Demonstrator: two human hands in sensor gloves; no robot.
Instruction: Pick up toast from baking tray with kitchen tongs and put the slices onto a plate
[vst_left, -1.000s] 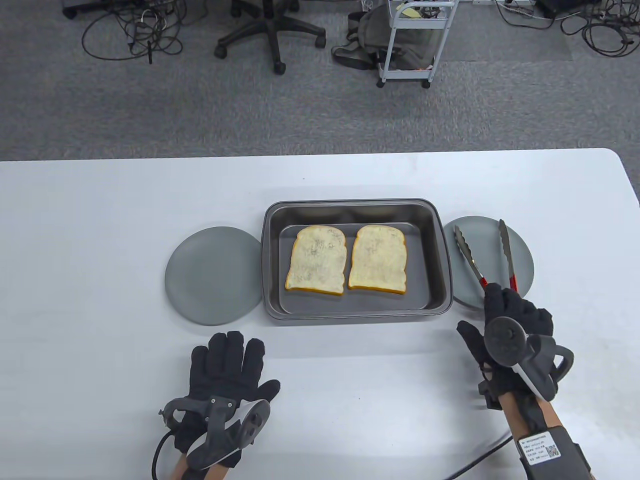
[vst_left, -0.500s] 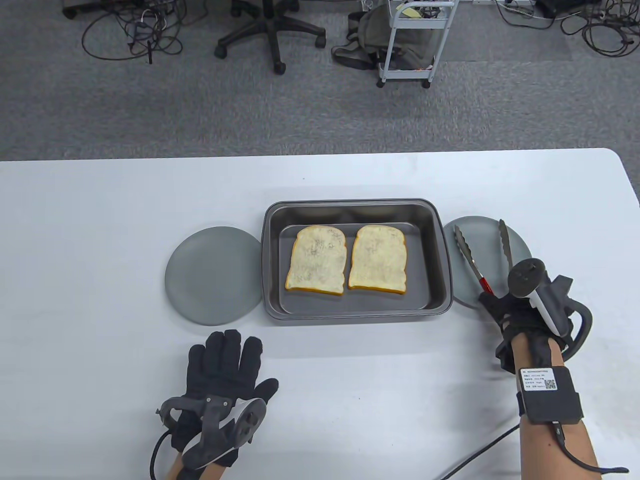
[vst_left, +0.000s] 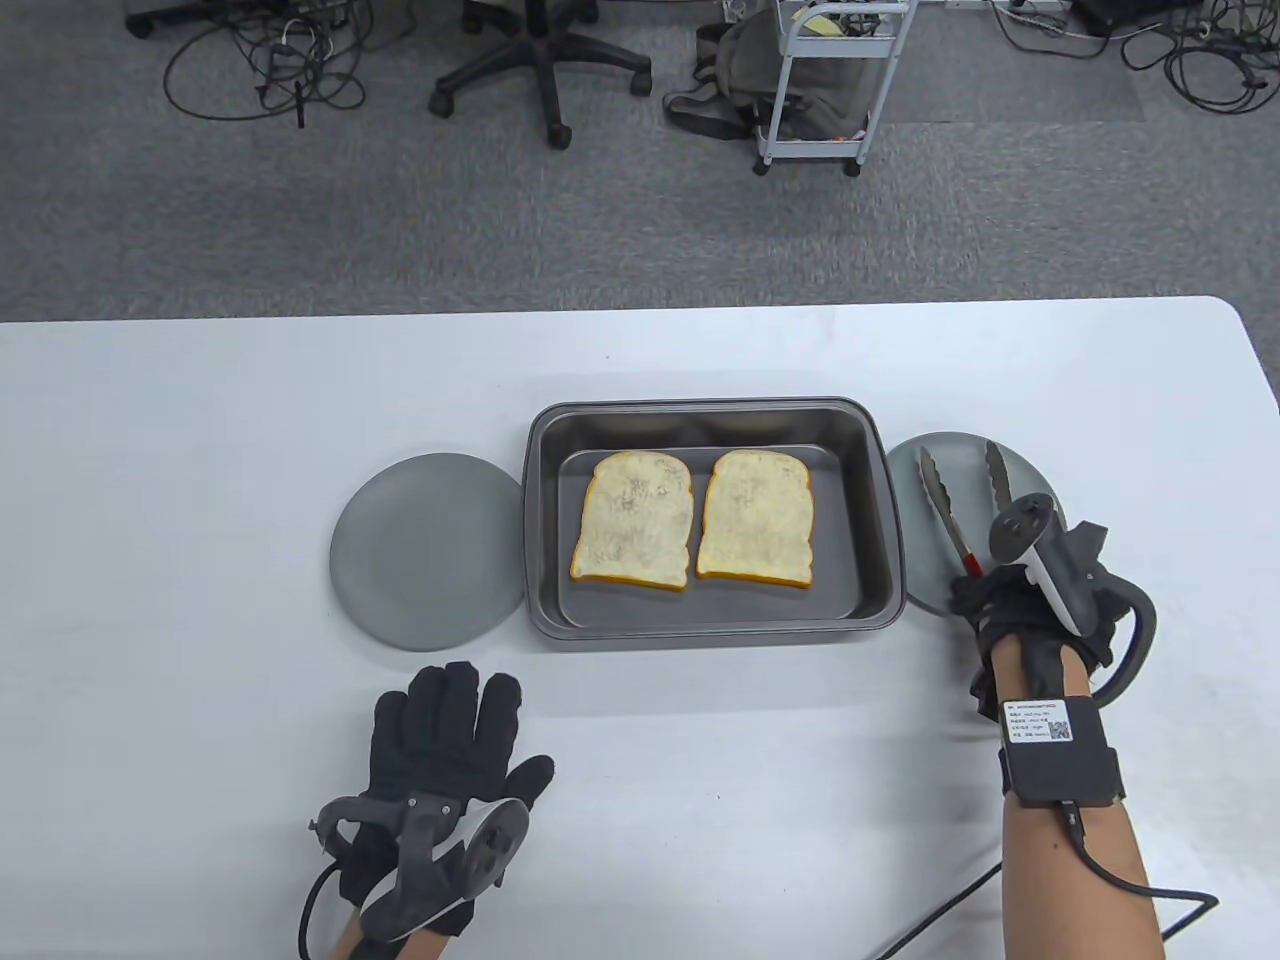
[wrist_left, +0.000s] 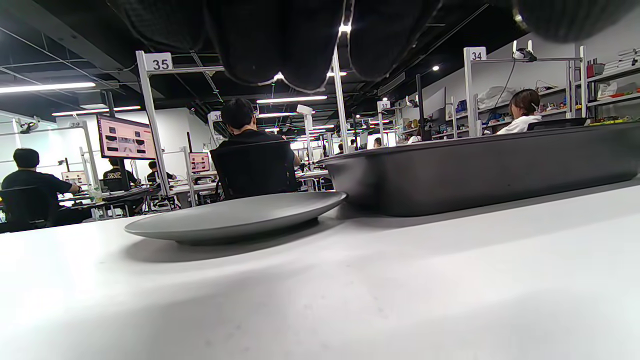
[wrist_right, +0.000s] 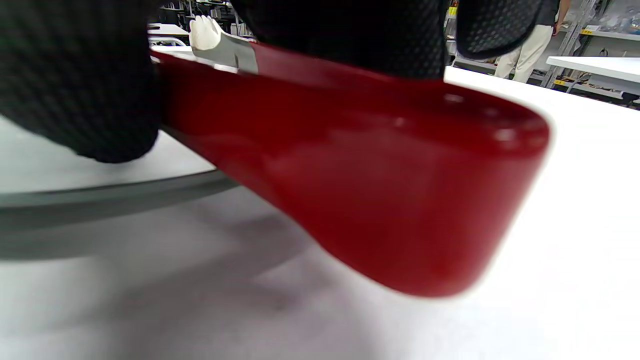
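Two slices of toast lie side by side in the dark baking tray (vst_left: 545, 520): the left slice (vst_left: 633, 518) and the right slice (vst_left: 755, 517). The tongs (vst_left: 950, 505), steel with red handles (wrist_right: 380, 190), rest over the grey plate (vst_left: 905, 470) right of the tray, arms closer together. My right hand (vst_left: 1010, 605) grips their red handles; the fingers are curled round them in the right wrist view. My left hand (vst_left: 445, 725) lies flat on the table in front of the tray, holding nothing. A second grey plate (vst_left: 428, 550) sits left of the tray, also seen as the plate (wrist_left: 235, 217).
The white table (vst_left: 200, 450) ends at a far edge, with carpet, an office chair base (vst_left: 545, 70) and a white cart (vst_left: 830, 80) behind. A cable (vst_left: 960, 900) trails from my right wrist across the table's front right.
My right hand moved forward onto the tongs' handles and closed round them; the tong arms came closer together. The left hand stayed put.
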